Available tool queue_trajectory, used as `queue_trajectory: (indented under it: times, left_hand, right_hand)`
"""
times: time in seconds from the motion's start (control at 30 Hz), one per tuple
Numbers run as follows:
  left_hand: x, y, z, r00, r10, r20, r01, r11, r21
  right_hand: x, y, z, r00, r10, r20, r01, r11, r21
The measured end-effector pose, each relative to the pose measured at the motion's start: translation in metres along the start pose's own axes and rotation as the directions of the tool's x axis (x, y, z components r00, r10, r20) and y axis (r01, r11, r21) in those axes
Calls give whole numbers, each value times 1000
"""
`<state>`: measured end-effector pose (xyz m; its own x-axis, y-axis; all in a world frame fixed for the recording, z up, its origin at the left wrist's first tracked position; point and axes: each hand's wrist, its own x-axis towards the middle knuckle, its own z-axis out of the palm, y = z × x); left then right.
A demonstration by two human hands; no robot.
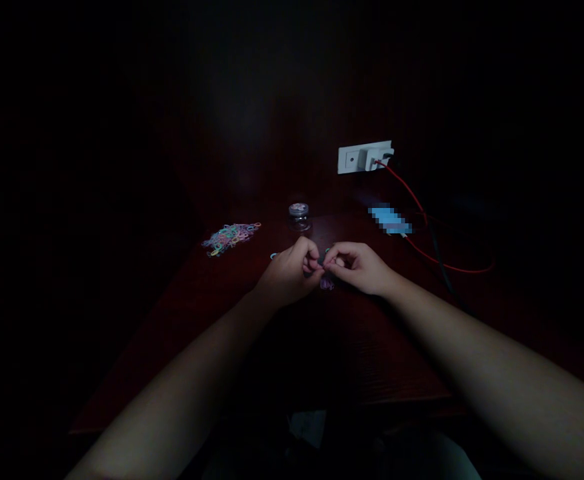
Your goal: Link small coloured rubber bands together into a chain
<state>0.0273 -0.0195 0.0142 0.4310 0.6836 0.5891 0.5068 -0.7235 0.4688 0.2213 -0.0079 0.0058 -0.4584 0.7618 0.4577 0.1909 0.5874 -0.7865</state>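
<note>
My left hand (288, 270) and my right hand (361, 268) meet over the middle of the table, both closed in a pinch. Between their fingertips is a thin pinkish-purple elastic band (321, 266), mostly hidden by the fingers. Just below the fingertips lies a small bunch of purple elastic bands (327, 284). A pale blue band (273, 256) rests by the left hand's knuckles, and a green band (328, 251) shows behind the right fingertips. Farther left is a loose heap of many-coloured elastic bands (233, 237).
A clear lidded jar (299, 217) stands behind my hands on the dark red table (172, 347). At right lies a phone (390, 219) with a lit, blurred-out screen. Its red cable (412, 189) runs to a charger (371, 159) in the wall socket (351, 160). Surroundings are very dark.
</note>
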Motion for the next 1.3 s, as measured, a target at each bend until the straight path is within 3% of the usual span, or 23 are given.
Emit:
queue_trajectory:
  times: [0.33,0.67,0.87,1.3]
  left_hand:
    - [0,3,-3,985,53,-166,-36,994,106]
    - [0,3,-1,997,-9,-81,17,995,94]
    - [0,5,-1,999,-3,-46,7,997,78]
    - [0,4,0,988,16,-154,-11,999,36]
  right_hand:
    - [1,1,-1,1000,14,-22,-16,998,-66]
    - [0,-5,-1,1000,-19,-12,19,999,-50]
    - [1,-4,-1,992,-114,-50,106,983,-153]
    - [3,-2,0,994,-37,-99,21,986,-163]
